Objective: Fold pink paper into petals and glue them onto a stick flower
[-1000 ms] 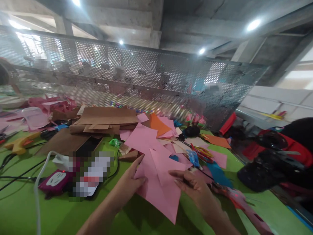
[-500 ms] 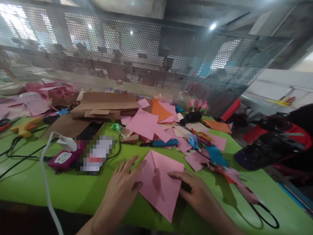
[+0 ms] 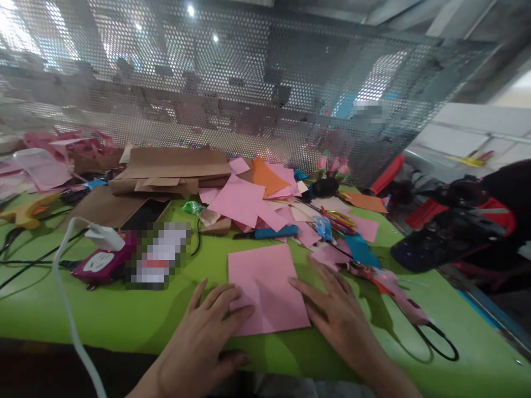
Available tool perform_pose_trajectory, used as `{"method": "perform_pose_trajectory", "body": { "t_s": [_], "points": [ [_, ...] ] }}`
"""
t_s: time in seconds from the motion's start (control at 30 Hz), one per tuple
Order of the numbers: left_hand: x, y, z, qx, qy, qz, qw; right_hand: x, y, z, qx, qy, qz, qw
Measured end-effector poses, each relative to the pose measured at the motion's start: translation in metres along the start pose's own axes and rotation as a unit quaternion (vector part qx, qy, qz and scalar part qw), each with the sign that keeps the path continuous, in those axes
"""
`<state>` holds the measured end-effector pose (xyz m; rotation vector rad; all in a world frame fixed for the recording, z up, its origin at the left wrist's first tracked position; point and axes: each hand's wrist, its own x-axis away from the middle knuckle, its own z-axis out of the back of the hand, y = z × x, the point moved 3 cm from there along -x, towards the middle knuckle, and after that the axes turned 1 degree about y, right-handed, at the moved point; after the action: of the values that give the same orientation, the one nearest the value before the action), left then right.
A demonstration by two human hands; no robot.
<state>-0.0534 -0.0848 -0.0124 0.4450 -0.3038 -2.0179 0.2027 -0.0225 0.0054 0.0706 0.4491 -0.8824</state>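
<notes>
A pink square sheet of paper (image 3: 265,284) lies flat on the green table (image 3: 103,315) right in front of me. My left hand (image 3: 205,331) rests flat with fingers spread, its fingertips on the sheet's lower left corner. On the sheet's right edge lies my right hand (image 3: 336,312), also open and flat. Neither hand holds anything.
Behind the sheet lie a blue-handled cutter (image 3: 269,232), loose pink and orange paper scraps (image 3: 253,202) and brown cardboard (image 3: 174,166). A pink glue gun with black cord (image 3: 398,301) lies at the right, a white cable (image 3: 66,298) and a pink device (image 3: 102,262) at the left. A perforated metal screen (image 3: 249,99) stands behind.
The pink sheet was held up folded in both hands; it now lies unfolded flat on the table, with both hands pressed open on its edges. The view has tilted down.
</notes>
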Motion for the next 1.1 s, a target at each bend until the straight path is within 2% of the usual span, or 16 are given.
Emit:
{"method": "perform_pose_trajectory", "body": {
  "t_s": [0.13, 0.27, 0.43, 0.63, 0.73, 0.9, 1.0, 1.1],
  "points": [
    [-0.002, 0.003, -0.003, 0.003, -0.010, -0.008, 1.000, 0.006, -0.004, 0.001, -0.026, -0.047, 0.084, 0.995],
    [-0.005, 0.004, -0.001, 0.009, -0.045, -0.019, 0.999, 0.008, 0.003, -0.001, -0.022, -0.093, 0.054, 0.994],
    [-0.010, 0.006, 0.007, 0.014, -0.070, -0.018, 0.997, 0.006, 0.008, 0.001, -0.024, -0.095, 0.014, 0.995],
    [-0.011, 0.003, 0.009, 0.048, -0.072, 0.020, 0.996, -0.002, 0.010, -0.003, -0.165, -0.151, 0.041, 0.974],
    [-0.013, -0.002, 0.005, 0.084, -0.029, 0.051, 0.995, -0.011, 0.010, -0.002, -0.224, -0.134, 0.002, 0.965],
    [-0.017, -0.014, -0.009, 0.104, 0.106, 0.126, 0.981, -0.028, 0.005, -0.002, -0.253, -0.142, -0.118, 0.950],
    [-0.019, -0.020, -0.016, 0.078, 0.182, 0.165, 0.966, -0.037, 0.002, -0.005, -0.233, -0.145, -0.166, 0.947],
    [-0.022, -0.025, -0.022, 0.064, 0.207, 0.196, 0.956, -0.041, 0.003, -0.012, -0.172, -0.127, -0.184, 0.960]
  ]
}}
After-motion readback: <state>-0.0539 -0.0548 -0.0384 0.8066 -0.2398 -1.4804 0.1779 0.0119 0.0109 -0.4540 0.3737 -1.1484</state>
